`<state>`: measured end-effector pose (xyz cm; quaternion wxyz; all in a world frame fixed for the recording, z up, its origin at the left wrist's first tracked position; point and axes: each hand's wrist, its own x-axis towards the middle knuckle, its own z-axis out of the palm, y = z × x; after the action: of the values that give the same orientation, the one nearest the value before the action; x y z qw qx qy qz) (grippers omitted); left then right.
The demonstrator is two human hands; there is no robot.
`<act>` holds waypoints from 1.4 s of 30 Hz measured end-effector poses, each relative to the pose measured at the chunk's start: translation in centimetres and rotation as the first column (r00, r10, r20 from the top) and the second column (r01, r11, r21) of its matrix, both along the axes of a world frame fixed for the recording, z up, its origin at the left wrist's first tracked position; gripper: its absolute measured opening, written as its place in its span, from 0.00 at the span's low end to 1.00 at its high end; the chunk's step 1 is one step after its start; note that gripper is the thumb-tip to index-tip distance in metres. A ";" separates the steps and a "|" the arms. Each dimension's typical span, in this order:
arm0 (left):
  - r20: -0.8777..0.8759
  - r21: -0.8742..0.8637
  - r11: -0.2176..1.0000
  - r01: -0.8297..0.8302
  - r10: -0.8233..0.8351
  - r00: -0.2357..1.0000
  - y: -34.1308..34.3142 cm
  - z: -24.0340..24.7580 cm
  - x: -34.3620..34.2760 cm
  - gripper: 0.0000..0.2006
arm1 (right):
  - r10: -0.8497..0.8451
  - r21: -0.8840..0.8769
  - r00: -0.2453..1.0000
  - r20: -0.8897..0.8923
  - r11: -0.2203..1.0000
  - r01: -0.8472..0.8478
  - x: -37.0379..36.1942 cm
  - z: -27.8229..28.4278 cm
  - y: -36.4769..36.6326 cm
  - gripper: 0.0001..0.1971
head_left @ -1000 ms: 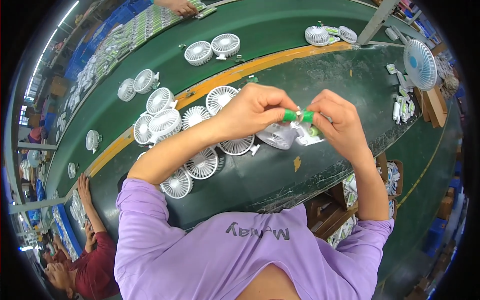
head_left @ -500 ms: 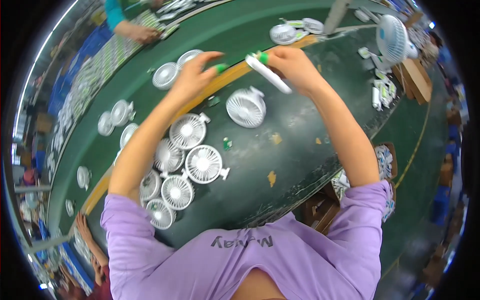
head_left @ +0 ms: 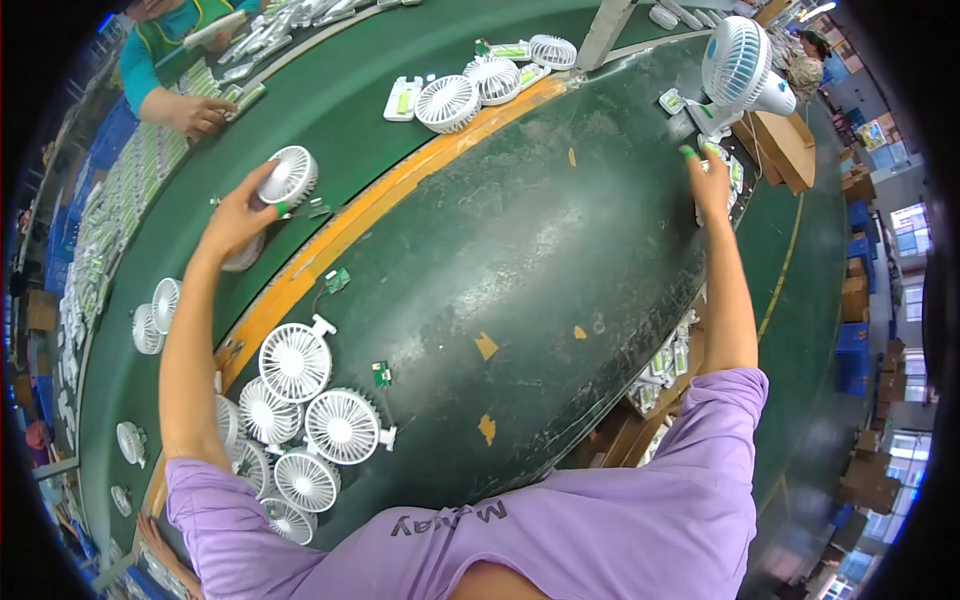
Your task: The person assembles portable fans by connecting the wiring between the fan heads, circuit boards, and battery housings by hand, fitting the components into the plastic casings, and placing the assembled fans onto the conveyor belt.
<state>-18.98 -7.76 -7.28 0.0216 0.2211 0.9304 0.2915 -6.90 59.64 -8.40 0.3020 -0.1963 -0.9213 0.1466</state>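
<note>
Factory line setup, with a dark green workbench (head_left: 520, 260) curving past a lighter green conveyor belt (head_left: 330, 110), and an orange strip (head_left: 400, 185) marking the border between them. Both arms are stretched way out in opposite directions. Left hand (head_left: 238, 215) is over the belt, fingers curled around a small white fan head (head_left: 288, 176), held by its rim with the grille facing up, so it looks like it's sitting right at belt level rather than lifted high. Fingertips have green caps on, probably for grip or to keep smudges off the plastic. Right hand (head_left: 706, 180) is reaching toward the far right edge of the bench, fingers extended, near some small white parts (head_left: 672, 100) just below an assembled white desk fan (head_left: 738, 62); can't really tell if it's pinching anything or just touching down. Close to the body there's a cluster of white fan grilles (head_left: 300, 415) bunched on the left side, within easy reach, plus a couple of tiny green circuit boards (head_left: 381, 375) loose on the bench. More fan heads (head_left: 470, 88) ride further up the belt, where a co-worker's hand (head_left: 200, 115) in a teal sleeve is busy.
</note>
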 end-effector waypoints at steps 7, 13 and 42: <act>0.286 0.087 0.989 -0.118 0.089 0.954 1.6 2.7 3.6 0.35 | -0.211 -0.114 0.929 0.304 0.960 0.255 2.3 -5.4 8.5 0.32; 0.107 -0.064 0.996 -0.066 0.072 0.992 2.3 3.2 8.0 0.31 | 0.138 -0.326 0.989 0.051 0.939 -0.114 4.3 -5.3 3.7 0.27; -0.340 -0.463 0.886 -0.014 -0.163 0.926 10.8 0.0 2.4 0.11 | 0.698 -0.840 0.708 0.108 0.445 -0.310 7.5 2.1 -26.5 0.15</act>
<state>-16.53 3.02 -7.32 -0.0911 0.2968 0.9504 0.0165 0.56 33.11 -6.31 -0.0904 -0.0396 -0.8210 0.5623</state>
